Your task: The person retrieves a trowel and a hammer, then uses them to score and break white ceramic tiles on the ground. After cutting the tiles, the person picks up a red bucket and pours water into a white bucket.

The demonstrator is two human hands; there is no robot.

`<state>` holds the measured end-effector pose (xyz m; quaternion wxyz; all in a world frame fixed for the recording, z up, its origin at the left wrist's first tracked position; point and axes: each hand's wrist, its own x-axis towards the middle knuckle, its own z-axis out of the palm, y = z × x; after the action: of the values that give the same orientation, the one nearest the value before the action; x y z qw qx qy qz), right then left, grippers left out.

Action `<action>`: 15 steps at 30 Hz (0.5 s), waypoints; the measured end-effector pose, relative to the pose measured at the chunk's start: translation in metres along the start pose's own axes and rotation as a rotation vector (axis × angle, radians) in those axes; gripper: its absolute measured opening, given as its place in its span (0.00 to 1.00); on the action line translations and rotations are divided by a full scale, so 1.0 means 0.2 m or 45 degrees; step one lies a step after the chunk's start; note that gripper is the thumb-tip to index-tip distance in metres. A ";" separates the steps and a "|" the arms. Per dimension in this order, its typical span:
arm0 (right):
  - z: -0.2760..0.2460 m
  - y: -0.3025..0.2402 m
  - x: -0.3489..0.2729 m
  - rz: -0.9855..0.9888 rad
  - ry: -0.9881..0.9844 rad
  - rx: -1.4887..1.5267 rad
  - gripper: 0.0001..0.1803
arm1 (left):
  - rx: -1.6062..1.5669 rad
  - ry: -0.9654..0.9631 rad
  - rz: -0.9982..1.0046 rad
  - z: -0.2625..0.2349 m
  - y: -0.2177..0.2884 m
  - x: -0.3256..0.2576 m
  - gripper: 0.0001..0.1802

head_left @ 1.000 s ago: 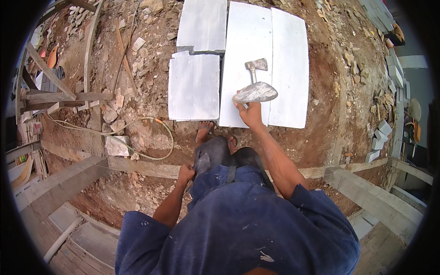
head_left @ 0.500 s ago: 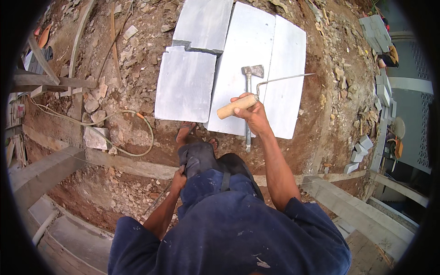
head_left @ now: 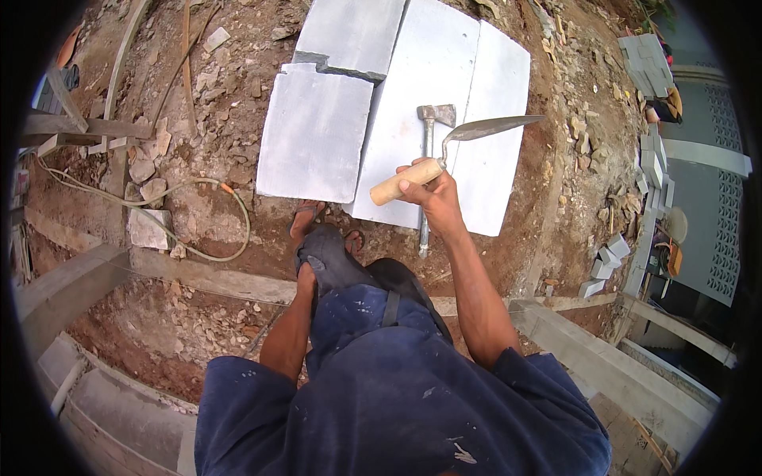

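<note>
My right hand (head_left: 435, 194) is closed round the wooden handle of a pointed trowel (head_left: 490, 129). Its blade points right, above the pale slabs. Under it, a hatchet-like hammer (head_left: 429, 143) with a metal shaft lies on the long white slab (head_left: 409, 103). A squarish grey-white slab (head_left: 311, 135) lies to the left, with another slab (head_left: 349, 36) beyond it; a jagged dark gap runs between these two. My left hand (head_left: 306, 273) rests against my left leg by the knee, its fingers mostly hidden.
A hose (head_left: 246, 226) loops over the rubble at left, by a pale block (head_left: 149, 230). Concrete beams (head_left: 75, 289) (head_left: 611, 361) cross on both sides of me. Grey blocks (head_left: 607, 260) sit along the right edge, and loose stones cover the soil.
The trowel has turned in my right hand, so its blade face now shows instead of its thin edge. My left hand has moved forward along my leg. The view has shifted slightly.
</note>
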<state>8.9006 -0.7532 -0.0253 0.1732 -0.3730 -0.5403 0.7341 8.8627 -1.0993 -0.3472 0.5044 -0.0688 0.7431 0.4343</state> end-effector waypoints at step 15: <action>0.04 -0.06 -0.06 -0.011 0.059 -0.046 0.21 | -0.891 0.212 -0.012 0.04 0.10 0.00 0.19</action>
<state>8.9002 -0.7620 -0.0094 0.1822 -0.3906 -0.5509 0.7147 8.8579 -1.0811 -0.3370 0.3901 -0.2761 0.5877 0.6528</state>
